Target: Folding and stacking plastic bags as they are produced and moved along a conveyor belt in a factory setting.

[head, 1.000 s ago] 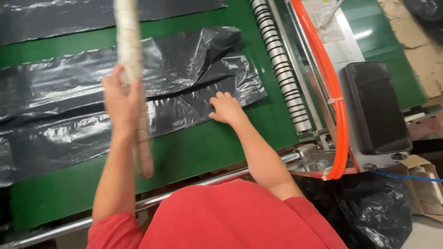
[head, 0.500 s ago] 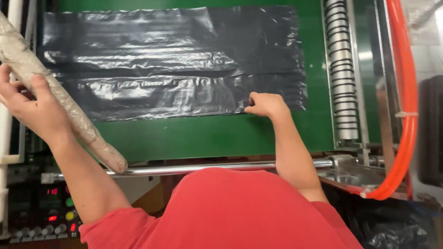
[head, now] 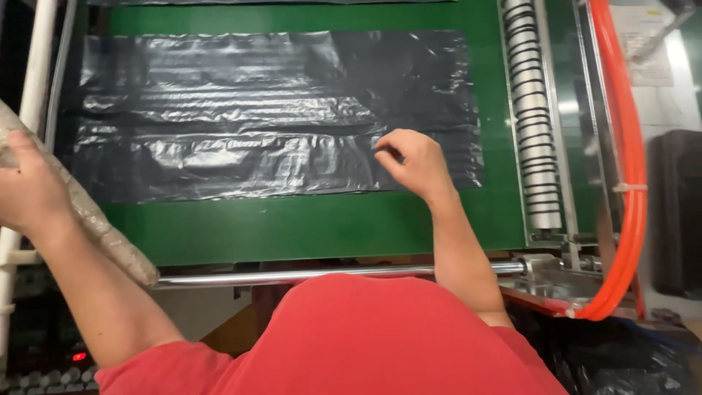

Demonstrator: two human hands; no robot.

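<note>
red cloth of the person's shirt (head: 380, 336) fills the near edge, and past it a steel rail (head: 307, 276) runs along the front of the green belt (head: 292, 227). left hand (head: 29, 192) is closed around a paper-wrapped roll (head: 99, 227) that slants down off the left side, its lower end just over the rail. right hand (head: 411, 162) rests on the near right part of the black plastic sheet (head: 270, 117), fingers curled as if pinching the film, though whether any is truly caught between them cannot be told. the sheet lies flat and spread across the belt, wrinkled along the near half, so laying it out looks largely done, with smoothing or gathering seemingly left. farther right stand a ribbed roller (head: 534, 117) and an orange hose (head: 625, 146). the roll's upper end is cut off by the frame edge, the sheet's layering is unclear, and dark plastic at the bottom right is mostly out of view.
</note>
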